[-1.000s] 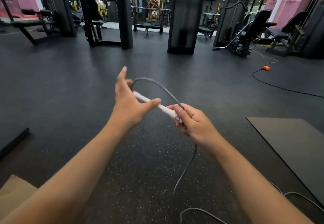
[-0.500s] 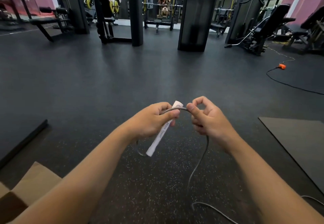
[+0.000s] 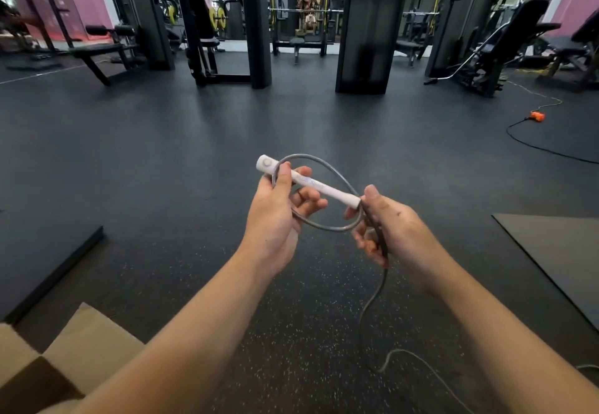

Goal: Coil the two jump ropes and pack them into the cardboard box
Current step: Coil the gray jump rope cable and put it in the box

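Observation:
My left hand (image 3: 275,219) grips the white handle (image 3: 316,185) of a jump rope, which lies almost level, its capped end pointing up and left. The grey rope (image 3: 327,167) makes one loop around the handle, arching over it and passing under my left fingers. My right hand (image 3: 392,229) pinches the rope at the handle's near end. From there the rope hangs down to the floor, where its tail (image 3: 402,353) curls. An open cardboard box (image 3: 74,342) sits at the lower left; my left forearm hides part of it. I see only one handle.
I am over a dark speckled gym floor. A grey mat (image 3: 560,251) lies to the right and a dark mat edge (image 3: 55,271) to the left. A black cable with an orange plug (image 3: 538,116) runs at the far right. Weight machines and benches (image 3: 107,47) stand at the back.
The handle has swung from hanging down in my left hand to lying almost level. A full rope loop now circles it. The camera has tilted down slightly, showing more of the box.

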A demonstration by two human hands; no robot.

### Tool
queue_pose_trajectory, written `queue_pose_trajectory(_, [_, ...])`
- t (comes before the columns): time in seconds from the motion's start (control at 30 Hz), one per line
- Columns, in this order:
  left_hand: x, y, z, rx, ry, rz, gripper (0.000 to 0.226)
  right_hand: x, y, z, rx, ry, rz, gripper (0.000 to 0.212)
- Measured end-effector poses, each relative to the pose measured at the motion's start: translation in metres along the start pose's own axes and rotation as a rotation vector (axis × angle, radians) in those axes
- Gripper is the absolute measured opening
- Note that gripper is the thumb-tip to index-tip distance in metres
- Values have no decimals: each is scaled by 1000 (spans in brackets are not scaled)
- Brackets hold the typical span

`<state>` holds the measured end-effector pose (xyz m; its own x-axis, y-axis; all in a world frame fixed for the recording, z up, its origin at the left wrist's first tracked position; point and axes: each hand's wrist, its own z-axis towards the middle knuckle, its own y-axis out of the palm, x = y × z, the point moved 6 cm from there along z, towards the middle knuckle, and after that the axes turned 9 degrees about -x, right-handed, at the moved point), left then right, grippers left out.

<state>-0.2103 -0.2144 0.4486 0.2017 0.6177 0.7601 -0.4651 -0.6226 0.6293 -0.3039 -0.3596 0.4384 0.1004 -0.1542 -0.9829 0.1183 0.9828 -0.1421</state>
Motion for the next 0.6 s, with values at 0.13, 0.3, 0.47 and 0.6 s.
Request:
queue_pose_trajectory(0.13, [-3, 0, 1, 4, 27, -30, 13, 0, 9, -1, -12, -42, 42, 37])
queue_pose_trajectory(0.3, [10, -16, 6, -36, 20, 520, 77, 2, -9, -1, 9, -42, 20, 32])
queue_pose_trajectory(0.47, [42, -5, 5, -173, 207, 1436, 54, -7, -19, -1, -65, -71, -164, 32])
queue_pose_trajectory(0.6, [39, 6, 5, -381, 111, 1771, 56, -15, -22, -4, -109, -59, -394, 33])
